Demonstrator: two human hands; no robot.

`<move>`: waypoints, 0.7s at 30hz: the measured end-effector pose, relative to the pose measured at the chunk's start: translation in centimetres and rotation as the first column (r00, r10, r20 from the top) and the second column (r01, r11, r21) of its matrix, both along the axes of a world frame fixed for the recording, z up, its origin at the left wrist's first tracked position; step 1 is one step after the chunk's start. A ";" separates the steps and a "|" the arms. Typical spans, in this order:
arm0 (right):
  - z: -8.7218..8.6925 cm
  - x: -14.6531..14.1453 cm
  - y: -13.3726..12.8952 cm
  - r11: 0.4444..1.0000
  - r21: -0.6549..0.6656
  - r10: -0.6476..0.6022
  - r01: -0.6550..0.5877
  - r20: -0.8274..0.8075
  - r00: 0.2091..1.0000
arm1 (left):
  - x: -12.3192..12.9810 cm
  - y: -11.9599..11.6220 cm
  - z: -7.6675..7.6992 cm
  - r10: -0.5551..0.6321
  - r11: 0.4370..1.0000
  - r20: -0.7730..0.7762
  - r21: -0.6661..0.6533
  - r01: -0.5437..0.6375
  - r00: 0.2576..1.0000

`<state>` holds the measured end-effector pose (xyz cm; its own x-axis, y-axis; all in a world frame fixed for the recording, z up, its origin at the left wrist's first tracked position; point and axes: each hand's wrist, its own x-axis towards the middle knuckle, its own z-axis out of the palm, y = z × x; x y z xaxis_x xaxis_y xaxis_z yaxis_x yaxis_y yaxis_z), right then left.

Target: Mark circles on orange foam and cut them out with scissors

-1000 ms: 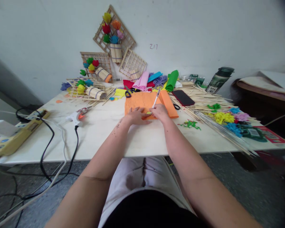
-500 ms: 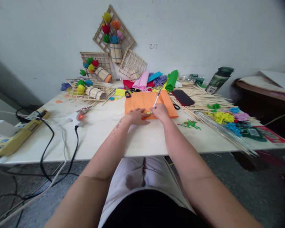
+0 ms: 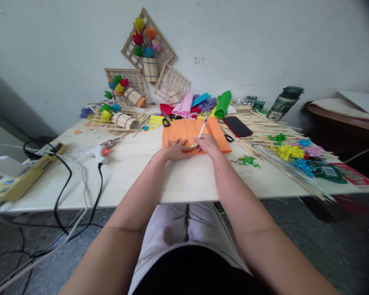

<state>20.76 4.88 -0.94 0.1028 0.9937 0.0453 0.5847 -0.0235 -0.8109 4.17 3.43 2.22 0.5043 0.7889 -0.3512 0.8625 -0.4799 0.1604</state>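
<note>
Orange crepe paper (image 3: 180,130) lies on the white table, its right part folded over. My left hand (image 3: 176,150) rests on the paper's lower left edge, fingers spread. In my right hand (image 3: 207,144) is a white pen (image 3: 203,126), its top tilted up and to the right, its tip low on the paper. A small yellow round piece (image 3: 192,146) lies between my hands, partly hidden by fingers. Dark-handled scissors (image 3: 166,121) touch the paper's upper left corner.
A glue gun (image 3: 97,154) and power strip (image 3: 27,172) are at left. Behind the paper lie coloured rolls, including a green one (image 3: 223,104). A phone (image 3: 238,126), wooden sticks (image 3: 264,130) and a bottle (image 3: 285,102) stand or lie at right. Stick lattices with flowers (image 3: 147,37) lean on the wall.
My left hand's fingers have shifted slightly on the paper. My right hand and the pen have barely moved.
</note>
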 end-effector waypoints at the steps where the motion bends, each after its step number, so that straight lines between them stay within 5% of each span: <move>1: 0.0 0.0 0.0 1.000 0.002 0.005 -0.005 0.006 1.000 | -0.1 0.1 0.0 -0.004 1.000 -0.001 -0.005 0.004 1.000; 21: 1.1 -0.2 -1.1 0.996 -0.018 0.092 -0.091 0.112 0.989 | -0.6 0.6 -0.4 -0.046 0.999 0.000 0.024 0.046 0.999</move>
<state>20.51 3.77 0.20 0.0064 0.9992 0.0384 0.6727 0.0241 -0.7395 3.58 4.04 1.78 0.5404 0.7731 -0.3320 0.8393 -0.5229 0.1485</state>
